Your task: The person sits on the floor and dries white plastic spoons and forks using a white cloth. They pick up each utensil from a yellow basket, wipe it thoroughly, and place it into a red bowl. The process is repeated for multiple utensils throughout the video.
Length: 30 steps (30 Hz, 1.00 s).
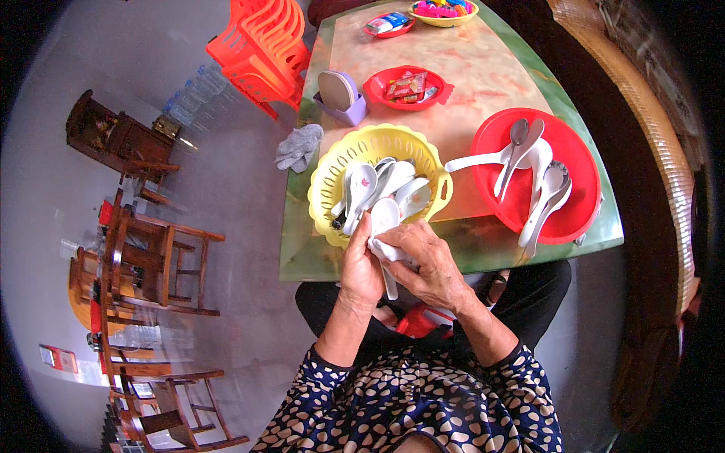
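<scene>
Just over the near edge of the table, my left hand [361,270] is closed round a white soup spoon [385,214], its bowl pointing away from me and its handle end showing below my fingers. My right hand [429,264] presses a folded white cloth [387,251] against the handle; its fingers are closed. Right behind my hands stands a yellow slotted basket [325,170] with several white spoons [361,181] piled in it. To the right, a red basin [495,128] holds a white ladle [483,160], a metal spoon [519,132] and several white spoons [545,204].
Farther back are a red dish [374,83] of small packets, a lilac holder [350,113], and another red dish beside a yellow bowl [445,20]. A grey cloth [300,147] hangs over the left edge. Orange plastic chairs [264,53] and wooden chairs [162,260] stand left.
</scene>
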### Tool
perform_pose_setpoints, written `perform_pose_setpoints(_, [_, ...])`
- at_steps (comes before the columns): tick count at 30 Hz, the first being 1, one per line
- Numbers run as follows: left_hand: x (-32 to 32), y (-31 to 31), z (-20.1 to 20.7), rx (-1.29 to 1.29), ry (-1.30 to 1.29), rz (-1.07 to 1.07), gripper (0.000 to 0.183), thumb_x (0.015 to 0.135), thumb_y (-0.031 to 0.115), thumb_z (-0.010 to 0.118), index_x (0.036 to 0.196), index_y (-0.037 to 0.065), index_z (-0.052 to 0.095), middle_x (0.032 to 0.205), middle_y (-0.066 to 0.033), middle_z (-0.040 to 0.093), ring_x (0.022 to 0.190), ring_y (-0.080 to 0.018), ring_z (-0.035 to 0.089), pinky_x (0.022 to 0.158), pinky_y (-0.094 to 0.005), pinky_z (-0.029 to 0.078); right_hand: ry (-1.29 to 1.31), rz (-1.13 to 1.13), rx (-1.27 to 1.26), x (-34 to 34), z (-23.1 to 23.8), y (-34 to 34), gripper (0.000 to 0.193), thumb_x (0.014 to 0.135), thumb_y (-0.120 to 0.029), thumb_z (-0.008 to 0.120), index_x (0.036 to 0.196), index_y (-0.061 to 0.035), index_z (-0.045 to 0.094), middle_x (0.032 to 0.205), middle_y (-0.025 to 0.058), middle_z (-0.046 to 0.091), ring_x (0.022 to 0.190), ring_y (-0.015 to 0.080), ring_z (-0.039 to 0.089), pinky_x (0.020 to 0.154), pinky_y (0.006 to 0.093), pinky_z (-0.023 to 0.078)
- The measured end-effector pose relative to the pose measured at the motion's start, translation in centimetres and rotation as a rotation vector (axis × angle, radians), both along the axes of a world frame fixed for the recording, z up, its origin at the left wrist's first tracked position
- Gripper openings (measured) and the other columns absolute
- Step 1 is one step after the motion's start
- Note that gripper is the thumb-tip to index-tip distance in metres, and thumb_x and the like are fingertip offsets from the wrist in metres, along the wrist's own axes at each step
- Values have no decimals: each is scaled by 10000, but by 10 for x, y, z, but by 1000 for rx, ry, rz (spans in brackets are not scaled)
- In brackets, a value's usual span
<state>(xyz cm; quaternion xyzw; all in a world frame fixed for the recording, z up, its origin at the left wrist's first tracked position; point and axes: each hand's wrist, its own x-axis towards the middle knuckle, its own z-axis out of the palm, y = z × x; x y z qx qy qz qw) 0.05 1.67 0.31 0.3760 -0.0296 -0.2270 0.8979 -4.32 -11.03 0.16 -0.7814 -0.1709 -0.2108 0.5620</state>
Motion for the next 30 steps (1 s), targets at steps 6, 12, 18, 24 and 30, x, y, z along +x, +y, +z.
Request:
perform_pose_setpoints(6, [-12,-16,-1,47,-68,47,479,989,337,363,1373,51,366,1364,-89,429,1235,-200,417,1072,-360,295,-178,-310,11,16,5,8,313,655,0,639,954,-63,572,850,105,564,783,325,506,695,410,418])
perform_pose_setpoints(12, [-19,-28,6,1,-77,41,506,988,379,364,1380,60,336,1362,-68,418,1234,-177,410,1054,-333,313,-284,-710,-30,32,6,15,314,625,-10,645,924,-64,565,856,106,532,792,301,503,684,395,422])
perform_pose_setpoints(18, [-18,-31,9,68,-166,50,535,973,404,390,1376,56,343,1380,-86,392,1247,-199,392,1064,-350,293,-136,-615,-43,18,-1,16,323,655,5,665,964,-25,577,897,134,543,821,318,509,705,398,432])
perform_pose_setpoints(24, [-9,-19,-2,219,-242,100,505,983,393,358,1343,41,400,1332,-100,443,1215,-211,421,1045,-355,316,47,-398,-71,0,1,19,274,685,-25,654,955,-8,608,932,138,564,827,322,520,716,392,444])
perform_pose_setpoints(30, [0,-4,-2,190,-76,144,528,955,425,418,1307,31,444,1102,-83,556,942,-148,508,814,-289,444,49,-96,-102,-22,7,10,268,702,-53,653,967,-20,623,924,132,570,835,315,532,726,382,455])
